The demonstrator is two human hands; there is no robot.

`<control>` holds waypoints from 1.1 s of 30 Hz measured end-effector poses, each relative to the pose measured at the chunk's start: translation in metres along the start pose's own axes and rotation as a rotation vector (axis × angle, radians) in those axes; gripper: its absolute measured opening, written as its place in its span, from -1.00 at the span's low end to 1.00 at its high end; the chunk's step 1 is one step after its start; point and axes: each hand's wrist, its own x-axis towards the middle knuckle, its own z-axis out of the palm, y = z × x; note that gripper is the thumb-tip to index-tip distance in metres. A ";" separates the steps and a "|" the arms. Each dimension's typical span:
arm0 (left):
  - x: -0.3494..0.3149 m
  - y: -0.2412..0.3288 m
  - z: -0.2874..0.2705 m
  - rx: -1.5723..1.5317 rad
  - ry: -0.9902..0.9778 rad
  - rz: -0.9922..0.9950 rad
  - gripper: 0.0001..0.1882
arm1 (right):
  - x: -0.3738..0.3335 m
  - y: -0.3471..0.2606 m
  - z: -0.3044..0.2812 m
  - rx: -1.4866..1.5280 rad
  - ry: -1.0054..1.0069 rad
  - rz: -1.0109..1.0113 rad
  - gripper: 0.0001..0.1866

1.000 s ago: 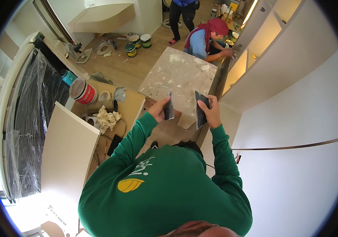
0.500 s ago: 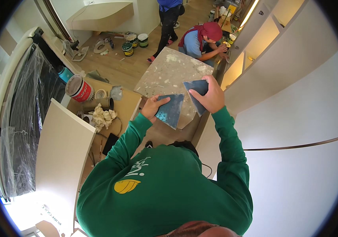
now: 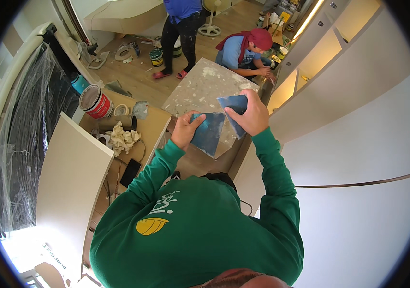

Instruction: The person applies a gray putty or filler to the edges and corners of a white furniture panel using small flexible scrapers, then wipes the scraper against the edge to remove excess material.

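Observation:
My left hand is closed on a flat, dark blue putty spreader, its thumb on the upper face. That spreader is four-sided, with paler smears. A second blue putty spreader, with a whitish edge, is gripped in my right hand. Both are held up in front of me, close together; I cannot tell whether they touch. Beneath and beyond them lies a worn board spotted with dried white filler.
On the left, a brown worktop carries a red-and-white bucket, crumpled paper and a tape roll. A co-worker in a red head covering crouches beyond the board; another person stands behind. Lit shelves line the right.
The standing person has stepped left and nearer, partly hiding the paint cans. A white fan has come into view. My left spreader has turned slightly; both hands still hold theirs.

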 end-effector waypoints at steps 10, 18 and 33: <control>0.005 -0.004 0.002 0.013 0.021 0.025 -0.79 | -0.013 0.006 0.010 0.046 -0.050 -0.024 -0.33; 0.004 -0.015 0.004 0.002 0.027 -0.006 -0.79 | -0.025 0.016 0.015 0.054 -0.065 -0.042 -0.32; 0.012 -0.025 0.001 0.090 0.032 -0.017 -0.78 | -0.046 0.021 0.021 0.064 -0.123 -0.050 -0.30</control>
